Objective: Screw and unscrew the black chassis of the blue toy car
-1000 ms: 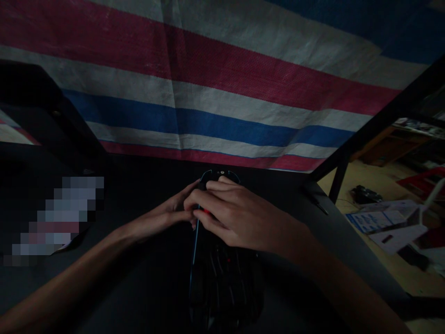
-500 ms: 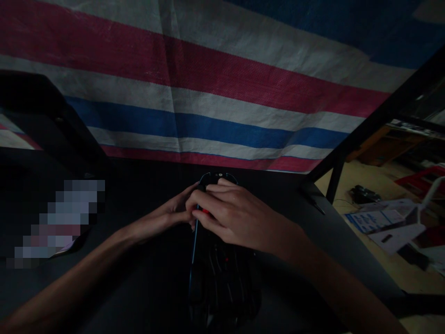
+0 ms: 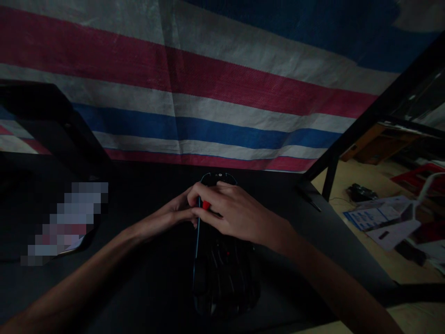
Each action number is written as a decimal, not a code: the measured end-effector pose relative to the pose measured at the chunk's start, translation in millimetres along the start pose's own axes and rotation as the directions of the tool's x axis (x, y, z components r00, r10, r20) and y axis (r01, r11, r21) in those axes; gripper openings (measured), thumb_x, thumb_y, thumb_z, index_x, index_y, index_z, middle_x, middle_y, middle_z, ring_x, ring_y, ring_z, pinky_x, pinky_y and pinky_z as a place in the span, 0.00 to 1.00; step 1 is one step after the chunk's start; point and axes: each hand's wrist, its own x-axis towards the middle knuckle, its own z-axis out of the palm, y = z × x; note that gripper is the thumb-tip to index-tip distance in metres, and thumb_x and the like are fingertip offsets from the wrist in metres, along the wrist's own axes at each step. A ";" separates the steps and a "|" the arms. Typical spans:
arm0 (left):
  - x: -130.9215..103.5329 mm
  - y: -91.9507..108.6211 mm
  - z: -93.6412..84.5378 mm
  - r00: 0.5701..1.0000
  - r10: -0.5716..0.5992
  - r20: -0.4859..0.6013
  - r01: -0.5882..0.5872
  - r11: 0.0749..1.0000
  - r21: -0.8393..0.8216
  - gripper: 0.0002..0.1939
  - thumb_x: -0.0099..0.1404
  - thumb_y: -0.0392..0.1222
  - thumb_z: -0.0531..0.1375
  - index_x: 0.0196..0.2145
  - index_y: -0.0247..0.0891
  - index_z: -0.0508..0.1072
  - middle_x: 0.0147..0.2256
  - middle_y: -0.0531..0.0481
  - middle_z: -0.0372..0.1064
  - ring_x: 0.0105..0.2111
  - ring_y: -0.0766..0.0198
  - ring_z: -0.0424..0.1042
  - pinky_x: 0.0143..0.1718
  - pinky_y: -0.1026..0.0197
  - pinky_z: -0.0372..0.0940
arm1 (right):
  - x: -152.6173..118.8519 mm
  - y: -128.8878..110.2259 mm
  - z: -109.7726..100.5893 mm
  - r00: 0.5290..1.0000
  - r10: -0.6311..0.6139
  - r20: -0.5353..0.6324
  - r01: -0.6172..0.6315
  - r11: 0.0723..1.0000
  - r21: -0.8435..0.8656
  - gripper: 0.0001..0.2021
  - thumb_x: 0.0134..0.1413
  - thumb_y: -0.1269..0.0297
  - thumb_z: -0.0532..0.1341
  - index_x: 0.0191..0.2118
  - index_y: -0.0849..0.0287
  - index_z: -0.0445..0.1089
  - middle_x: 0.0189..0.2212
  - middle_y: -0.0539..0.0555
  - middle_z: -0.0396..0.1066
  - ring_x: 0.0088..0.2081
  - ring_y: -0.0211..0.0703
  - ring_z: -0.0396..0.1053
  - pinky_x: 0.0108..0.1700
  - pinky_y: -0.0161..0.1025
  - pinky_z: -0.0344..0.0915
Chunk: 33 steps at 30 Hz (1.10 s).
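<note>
A long black car-shaped object (image 3: 229,278) with thin blue edging lies on the dark table in front of me, its far rounded end showing beyond my hands. My left hand (image 3: 182,206) is closed on its left edge, with the fingertips partly hidden. Over its upper part, my right hand (image 3: 232,206) is bent, thumb and index finger drawn together by the left hand. A small red part (image 3: 206,204) shows in the gap between that thumb and index finger. What the right fingertips pinch is hidden.
A blurred-out flat item (image 3: 69,222) lies left on the black table (image 3: 139,287), near a dark stand (image 3: 59,125). A thin dark tool (image 3: 313,203) is by the right edge. Striped sheeting (image 3: 208,93) hangs behind. Clutter, including a white piece (image 3: 392,232), lies beyond on the right.
My right index finger and thumb have parted slightly, exposing more of the red part. The view has shifted a little; both hands stay at the car-shaped object.
</note>
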 end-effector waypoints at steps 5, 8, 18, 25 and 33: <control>1.6 -1.5 2.5 1.000 0.006 0.018 -0.005 0.999 -0.048 0.29 0.70 0.42 0.70 0.66 0.44 0.71 0.52 0.42 0.75 0.43 0.54 0.73 0.41 0.56 0.71 | 3.9 3.0 8.5 0.977 0.199 -0.079 -0.194 0.978 0.074 0.04 0.77 0.63 0.56 0.50 0.54 0.67 0.37 0.49 0.76 0.40 0.42 0.74 0.45 0.39 0.65; 3.7 -6.3 2.3 1.000 -0.003 0.006 0.004 0.996 -0.092 0.36 0.71 0.43 0.69 0.73 0.48 0.64 0.63 0.38 0.70 0.43 0.56 0.74 0.42 0.56 0.71 | 2.9 6.1 7.2 0.969 0.209 -0.131 -0.179 0.961 0.209 0.06 0.78 0.63 0.54 0.50 0.55 0.67 0.45 0.52 0.77 0.45 0.42 0.75 0.50 0.40 0.65; 5.4 -10.5 2.7 0.992 -0.072 -0.102 0.062 0.993 -0.100 0.44 0.71 0.43 0.69 0.78 0.51 0.55 0.77 0.38 0.49 0.47 0.55 0.75 0.40 0.57 0.73 | -78.5 54.0 -29.1 0.853 0.520 0.051 -0.522 0.851 0.054 0.04 0.69 0.69 0.57 0.44 0.54 0.68 0.28 0.44 0.67 0.31 0.39 0.67 0.36 0.36 0.58; 4.5 -7.1 6.1 0.988 -0.067 -0.137 0.058 0.996 -0.073 0.44 0.70 0.42 0.69 0.78 0.47 0.55 0.77 0.34 0.51 0.51 0.50 0.77 0.43 0.55 0.74 | -101.6 55.6 34.8 0.712 0.701 0.038 -0.687 0.707 -0.168 0.09 0.74 0.67 0.54 0.55 0.56 0.65 0.39 0.57 0.78 0.40 0.49 0.77 0.40 0.40 0.62; 3.3 -7.7 7.0 0.974 -0.055 -0.218 0.054 0.999 -0.011 0.40 0.73 0.47 0.66 0.77 0.44 0.57 0.76 0.32 0.52 0.60 0.41 0.72 0.43 0.53 0.76 | -96.9 50.4 46.3 0.664 0.745 -0.056 -0.735 0.637 -0.233 0.11 0.77 0.64 0.51 0.58 0.56 0.65 0.38 0.61 0.80 0.39 0.54 0.80 0.39 0.42 0.62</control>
